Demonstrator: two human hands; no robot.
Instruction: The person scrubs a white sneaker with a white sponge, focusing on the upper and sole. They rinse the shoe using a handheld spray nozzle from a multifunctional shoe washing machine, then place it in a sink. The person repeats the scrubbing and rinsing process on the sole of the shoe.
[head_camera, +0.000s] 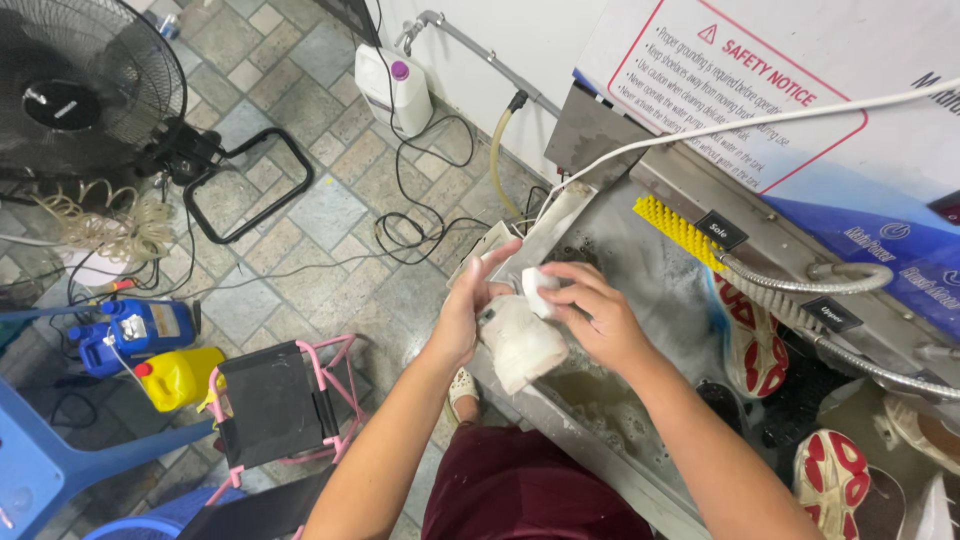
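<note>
My left hand (468, 305) holds a pale, wet shoe (520, 345) over the near edge of a metal wash basin (640, 270). Against the top of that shoe my right hand (592, 312) presses a small white sponge (538, 287). Soapy grey water lies in the basin just below the shoe. Both forearms reach in from the bottom of the head view.
In the basin lie red-and-white soled shoes (750, 345) (830, 480), a yellow brush (678, 228) and flexible metal hoses (800, 290). On the tiled floor stand a fan (85, 90), a white jug (395, 90), a pink folding stool (275, 405), blue and yellow containers (150, 350) and cables.
</note>
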